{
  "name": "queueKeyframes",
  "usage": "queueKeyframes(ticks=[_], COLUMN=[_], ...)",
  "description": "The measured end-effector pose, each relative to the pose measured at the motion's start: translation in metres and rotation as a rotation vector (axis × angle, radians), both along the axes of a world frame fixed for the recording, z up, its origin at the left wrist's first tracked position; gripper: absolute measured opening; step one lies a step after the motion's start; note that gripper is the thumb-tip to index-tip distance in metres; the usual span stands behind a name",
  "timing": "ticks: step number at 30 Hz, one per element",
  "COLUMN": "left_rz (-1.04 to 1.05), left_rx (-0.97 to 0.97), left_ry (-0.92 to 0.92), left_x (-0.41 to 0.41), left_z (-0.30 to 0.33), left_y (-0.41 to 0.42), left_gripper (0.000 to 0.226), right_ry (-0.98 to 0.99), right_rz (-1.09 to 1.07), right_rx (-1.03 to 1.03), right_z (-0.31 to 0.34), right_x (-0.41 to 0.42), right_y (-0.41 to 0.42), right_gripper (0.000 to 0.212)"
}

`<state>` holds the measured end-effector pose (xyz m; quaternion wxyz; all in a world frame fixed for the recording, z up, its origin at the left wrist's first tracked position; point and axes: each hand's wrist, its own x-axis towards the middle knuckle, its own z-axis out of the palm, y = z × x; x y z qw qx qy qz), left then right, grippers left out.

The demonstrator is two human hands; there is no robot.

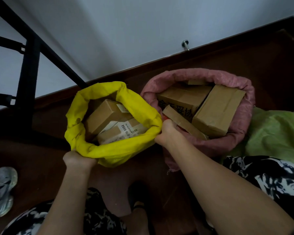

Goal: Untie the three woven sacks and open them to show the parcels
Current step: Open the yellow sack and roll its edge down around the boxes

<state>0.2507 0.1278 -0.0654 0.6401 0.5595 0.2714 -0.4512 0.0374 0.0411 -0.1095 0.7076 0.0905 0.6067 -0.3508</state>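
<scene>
A yellow woven sack (139,106) stands open on the dark floor, its rim rolled down, with cardboard parcels (107,114) showing inside. My left hand (78,160) grips the near rim of this sack. My right hand (166,133) grips its right rim, fingers curled into the fabric. Beside it on the right a pink woven sack (241,126) is also open with its rim rolled down, holding several brown boxes (217,109). A green woven sack (275,133) lies at the far right, partly hidden; its mouth is out of sight.
A black metal frame (29,78) stands at the left against the white wall. A door stop (185,44) sticks out above the skirting board. A grey trainer (2,189) lies at the left edge. My patterned clothing and feet fill the bottom of the view.
</scene>
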Motion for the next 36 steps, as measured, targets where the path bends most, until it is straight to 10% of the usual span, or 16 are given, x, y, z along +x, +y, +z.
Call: queueKeyframes(ticks=[7,10,14,20,25,30,36], left_rz=[-0.213,-0.263,-0.633,-0.708,-0.461,-0.243,-0.017], left_rx=[0.162,0.578,0.54,0.71,0.584,0.304,0.146], left_ry=[-0.291,-0.849,-1.339,-0.979,-0.815,-0.277,-0.092], left_x=[-0.003,0.003,-0.004,-0.014,-0.026,-0.006,0.003], left_z=[-0.004,-0.011,-0.007,-0.012,-0.017,-0.02,-0.014], left_y=[-0.006,0.008,0.023,0.011,0.009,0.005,0.001], left_gripper=[0.03,0.026,0.014,0.071,0.016,0.044,0.044], right_ry=[0.113,0.259,0.65,1.013,0.994,0.66,0.199], right_rz=[0.284,0.43,0.765,0.96,0.881,0.503,0.256], right_rx=[-0.224,-0.33,-0.444,-0.524,-0.581,-0.271,-0.087], right_z=[-0.066,0.008,0.023,0.025,0.012,-0.003,-0.014], right_x=[0.017,0.016,0.013,0.012,0.008,0.007,0.012], right_y=[-0.013,0.007,0.016,0.03,0.022,0.008,-0.007], right_gripper=[0.111,0.092,0.088,0.067,0.033,0.032,0.043])
